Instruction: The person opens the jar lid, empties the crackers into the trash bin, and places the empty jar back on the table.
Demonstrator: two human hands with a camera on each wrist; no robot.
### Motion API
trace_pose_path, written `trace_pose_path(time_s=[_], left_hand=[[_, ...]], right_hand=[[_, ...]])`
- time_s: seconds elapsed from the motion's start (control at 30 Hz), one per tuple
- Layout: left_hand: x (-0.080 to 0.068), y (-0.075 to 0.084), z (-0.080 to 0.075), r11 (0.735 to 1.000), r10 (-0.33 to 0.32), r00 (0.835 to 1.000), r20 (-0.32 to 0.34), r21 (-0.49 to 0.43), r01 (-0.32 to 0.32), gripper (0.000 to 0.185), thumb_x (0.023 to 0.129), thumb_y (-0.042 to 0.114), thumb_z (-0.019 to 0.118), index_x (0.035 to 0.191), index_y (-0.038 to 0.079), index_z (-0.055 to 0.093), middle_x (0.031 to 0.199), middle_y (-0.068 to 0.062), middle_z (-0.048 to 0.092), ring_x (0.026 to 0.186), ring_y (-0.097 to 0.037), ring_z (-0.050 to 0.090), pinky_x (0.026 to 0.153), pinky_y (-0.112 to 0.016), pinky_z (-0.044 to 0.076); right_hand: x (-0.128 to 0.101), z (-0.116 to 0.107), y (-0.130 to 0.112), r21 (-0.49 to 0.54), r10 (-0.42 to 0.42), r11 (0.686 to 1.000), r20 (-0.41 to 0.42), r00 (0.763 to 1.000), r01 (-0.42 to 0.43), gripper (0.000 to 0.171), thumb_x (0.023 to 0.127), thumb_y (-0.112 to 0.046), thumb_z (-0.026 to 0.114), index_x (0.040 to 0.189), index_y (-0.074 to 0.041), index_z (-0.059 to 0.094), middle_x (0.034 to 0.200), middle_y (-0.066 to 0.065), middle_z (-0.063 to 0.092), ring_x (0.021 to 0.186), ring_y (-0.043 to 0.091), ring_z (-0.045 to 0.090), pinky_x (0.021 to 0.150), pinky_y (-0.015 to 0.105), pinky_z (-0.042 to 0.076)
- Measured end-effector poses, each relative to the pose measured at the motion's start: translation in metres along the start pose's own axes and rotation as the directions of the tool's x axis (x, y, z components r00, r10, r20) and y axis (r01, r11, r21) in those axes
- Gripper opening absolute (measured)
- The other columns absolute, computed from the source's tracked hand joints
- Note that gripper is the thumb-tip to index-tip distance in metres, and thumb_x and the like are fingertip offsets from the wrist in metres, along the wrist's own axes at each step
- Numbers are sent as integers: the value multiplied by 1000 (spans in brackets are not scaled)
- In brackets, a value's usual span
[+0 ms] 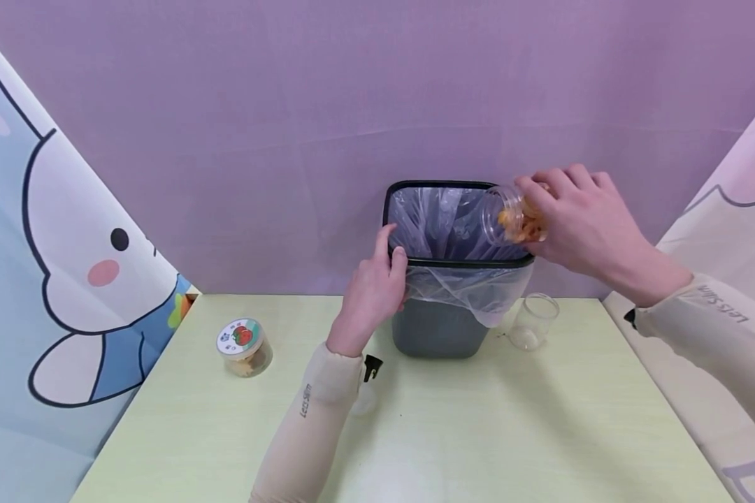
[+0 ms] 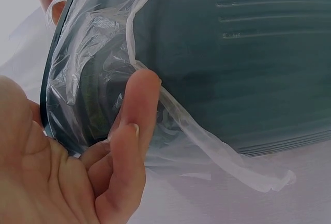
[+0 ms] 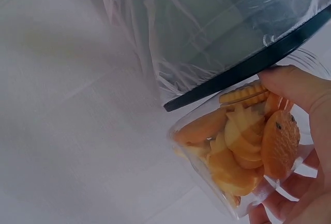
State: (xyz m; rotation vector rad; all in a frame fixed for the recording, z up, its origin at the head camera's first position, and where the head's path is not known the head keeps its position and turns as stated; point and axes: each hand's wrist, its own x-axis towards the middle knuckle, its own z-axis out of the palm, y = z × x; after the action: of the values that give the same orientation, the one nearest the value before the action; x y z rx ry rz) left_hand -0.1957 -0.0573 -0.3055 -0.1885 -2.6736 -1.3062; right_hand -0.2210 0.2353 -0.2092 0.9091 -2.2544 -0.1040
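Note:
A dark grey trash bin point(image 1: 437, 328) stands on the table, lined with a clear plastic bag point(image 1: 453, 283) folded over its black rim. My left hand point(image 1: 377, 283) grips the bin's rim at the near left corner; in the left wrist view its fingers point(image 2: 140, 97) lie outside against the bag. My right hand point(image 1: 581, 216) holds a clear plastic jar point(image 1: 495, 216) tipped on its side over the bin's right edge, mouth toward the opening. Orange and yellow snack pieces point(image 3: 240, 149) are inside the jar, seen close up in the right wrist view.
An uncovered clear jar point(image 1: 531, 328) stands right of the bin. On the left sits a lidded jar point(image 1: 244, 349) with a strawberry picture on its lid and light pieces inside. A small transparent round object point(image 1: 363, 401) lies beside my left wrist. A purple cloth point(image 1: 289, 140) hangs behind the table.

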Motion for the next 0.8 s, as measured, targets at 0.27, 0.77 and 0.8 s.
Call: trace_pose_path(time_s=[0.27,0.77,0.8], left_hand=[[-1,-1,0,1000,-7,1000,-2,4,7,51,106,45,27,156,35,20,55,-2,60,43,-18,60,51,-41,47],[-1,-1,0,1000,6,1000,-1,-11,-6,51,107,44,27,156,34,20,57,-1,61,44,-17,61,52,-39,47],[-1,-1,0,1000,6,1000,0,-14,-6,51,107,44,27,156,35,19,57,-2,61,44,-17,61,52,-39,47]], right_hand=[[2,0,-4,-16,-47,999,-3,999,47,92,53,-22,94,135,-7,54,118,23,58,100,46,51,74,62,42],[5,2,-6,-63,-131,990,-53,990,127,83,57,-15,90,131,-5,56,117,23,58,103,46,52,76,61,43],[5,2,-6,-67,-133,989,-54,990,129,83,57,-15,91,131,-5,55,118,23,58,103,45,52,76,61,43]])
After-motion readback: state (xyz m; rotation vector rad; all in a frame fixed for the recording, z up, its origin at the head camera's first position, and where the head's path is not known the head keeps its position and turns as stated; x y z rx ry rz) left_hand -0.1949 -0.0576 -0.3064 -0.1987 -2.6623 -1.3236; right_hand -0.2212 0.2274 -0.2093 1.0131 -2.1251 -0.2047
